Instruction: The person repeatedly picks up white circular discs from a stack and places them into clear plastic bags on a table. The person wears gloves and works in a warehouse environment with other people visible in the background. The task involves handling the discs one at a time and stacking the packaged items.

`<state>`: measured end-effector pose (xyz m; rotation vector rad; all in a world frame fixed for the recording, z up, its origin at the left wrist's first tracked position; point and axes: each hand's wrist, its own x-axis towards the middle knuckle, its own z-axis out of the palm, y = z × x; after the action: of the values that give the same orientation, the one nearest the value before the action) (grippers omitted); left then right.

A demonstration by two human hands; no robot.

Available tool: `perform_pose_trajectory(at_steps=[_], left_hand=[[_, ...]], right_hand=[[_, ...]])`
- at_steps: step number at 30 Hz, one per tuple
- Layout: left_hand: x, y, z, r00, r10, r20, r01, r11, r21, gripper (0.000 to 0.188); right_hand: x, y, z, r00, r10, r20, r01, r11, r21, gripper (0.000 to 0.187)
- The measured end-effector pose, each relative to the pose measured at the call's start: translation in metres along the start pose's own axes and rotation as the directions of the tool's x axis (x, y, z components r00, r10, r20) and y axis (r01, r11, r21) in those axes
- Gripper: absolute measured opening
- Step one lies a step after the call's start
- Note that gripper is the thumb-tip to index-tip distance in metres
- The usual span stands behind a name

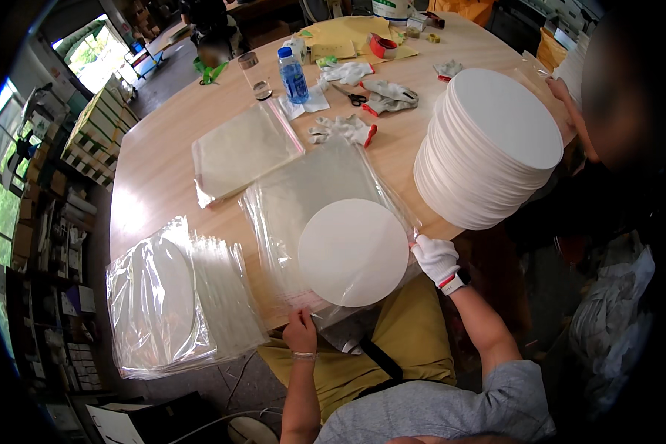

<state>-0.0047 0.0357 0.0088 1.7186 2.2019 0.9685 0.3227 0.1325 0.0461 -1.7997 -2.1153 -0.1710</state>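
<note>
A white round disc [354, 253] lies at the table's near edge, in or under a clear plastic bag [314, 305]; the film makes it hard to tell which. My bare left hand [300, 332] is closed on the bag's near left edge. In a white knit glove, my right hand [436, 259] pinches the film just right of the disc. Beneath the disc spreads a pile of flat clear bags [314, 181]. To the right rises a tall stack of white discs [488, 148]. At the left, bagged discs [155, 300] lie in a glossy pile.
Further back are more clear bags [248, 148], a blue-capped bottle [293, 76], a clear tumbler [254, 76], scissors [350, 95], loose work gloves [344, 129] and a red tape roll [382, 46]. A co-worker's hand [559, 89] reaches in at the far right.
</note>
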Motion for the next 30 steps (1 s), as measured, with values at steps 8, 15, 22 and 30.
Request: perform_pose_trajectory(at_steps=[8, 15, 22, 30], left_hand=[[0.011, 0.015, -0.009, 0.992, -0.119, 0.047, 0.111, 0.983, 0.147, 0.022], [-0.033, 0.036, -0.032, 0.978, -0.123, 0.167, 0.182, 0.895, -0.408, 0.008], [-0.041, 0.059, 0.034, 0.615, -0.236, 0.752, 0.747, -0.132, -0.652, 0.025], [-0.008, 0.089, 0.014, 0.838, -0.176, 0.517, 0.516, -0.054, -0.855, 0.009]], right_hand=[[0.0, 0.002, 0.008, 0.989, -0.122, 0.081, 0.136, 0.972, -0.192, 0.022], [-0.013, 0.011, -0.01, 0.952, 0.305, 0.007, -0.304, 0.948, 0.091, 0.025], [-0.044, 0.027, -0.013, 0.839, 0.427, 0.337, -0.544, 0.643, 0.539, 0.029], [-0.02, 0.03, -0.017, 0.708, 0.185, 0.682, -0.706, 0.154, 0.691, 0.017]])
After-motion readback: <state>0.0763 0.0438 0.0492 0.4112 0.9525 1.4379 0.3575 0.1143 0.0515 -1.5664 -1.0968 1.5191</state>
